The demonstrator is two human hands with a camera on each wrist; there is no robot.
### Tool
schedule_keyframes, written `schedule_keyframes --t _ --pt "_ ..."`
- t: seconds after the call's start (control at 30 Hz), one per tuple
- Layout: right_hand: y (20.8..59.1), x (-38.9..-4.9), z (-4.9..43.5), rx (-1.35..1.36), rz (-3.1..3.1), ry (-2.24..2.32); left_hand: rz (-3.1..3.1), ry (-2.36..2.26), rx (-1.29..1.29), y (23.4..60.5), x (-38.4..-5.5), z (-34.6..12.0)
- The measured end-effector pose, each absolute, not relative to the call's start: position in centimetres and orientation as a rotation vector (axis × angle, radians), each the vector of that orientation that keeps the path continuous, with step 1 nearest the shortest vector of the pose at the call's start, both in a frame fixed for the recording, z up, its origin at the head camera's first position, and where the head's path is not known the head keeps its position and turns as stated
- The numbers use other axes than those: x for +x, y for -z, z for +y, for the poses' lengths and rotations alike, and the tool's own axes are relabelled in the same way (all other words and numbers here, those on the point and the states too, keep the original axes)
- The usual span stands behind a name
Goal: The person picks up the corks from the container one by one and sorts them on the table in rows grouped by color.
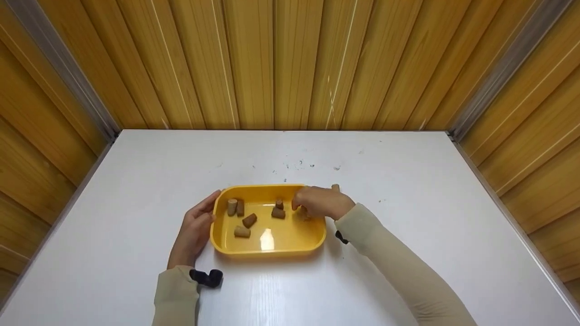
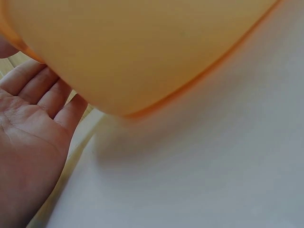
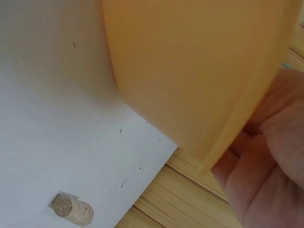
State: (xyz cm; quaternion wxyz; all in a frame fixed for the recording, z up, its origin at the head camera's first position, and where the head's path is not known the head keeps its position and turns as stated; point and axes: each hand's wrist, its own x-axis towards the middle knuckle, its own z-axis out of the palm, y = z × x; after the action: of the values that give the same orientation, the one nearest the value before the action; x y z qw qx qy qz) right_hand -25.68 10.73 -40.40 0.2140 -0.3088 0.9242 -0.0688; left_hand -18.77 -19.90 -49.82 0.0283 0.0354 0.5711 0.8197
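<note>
My left hand is at the left end of a yellow plastic tray. Its nearly straight fingers touch the outer wall, with the thumb near the rim. In the left wrist view the fingertips are hidden behind the tray. My right hand reaches over the right rim with bent fingers pointing down inside. A light brown shape shows under them, but its hold is hidden. Several corks lie in the tray, among them a pale cork, a darker cork and a dark cork near the right fingers.
A cork lies on the white table just beyond the tray's far right corner, partly hidden by the right hand in the head view. Small dark marks dot the table behind the tray. Wood-patterned panels enclose the back and sides.
</note>
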Motion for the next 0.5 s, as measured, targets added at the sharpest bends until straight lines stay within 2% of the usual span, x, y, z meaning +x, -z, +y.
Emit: schedule_keyframes --t 0.23,0.5 --pt "41.35 -25.64 10.24 -1.166 2.572 0.07 1.747 -2.524 0.108 49.78 -18.82 -19.88" --pt "41.44 -25.74 10.24 -1.191 2.544 0.059 1.753 -2.512 0.094 49.7 -18.7 -19.99"
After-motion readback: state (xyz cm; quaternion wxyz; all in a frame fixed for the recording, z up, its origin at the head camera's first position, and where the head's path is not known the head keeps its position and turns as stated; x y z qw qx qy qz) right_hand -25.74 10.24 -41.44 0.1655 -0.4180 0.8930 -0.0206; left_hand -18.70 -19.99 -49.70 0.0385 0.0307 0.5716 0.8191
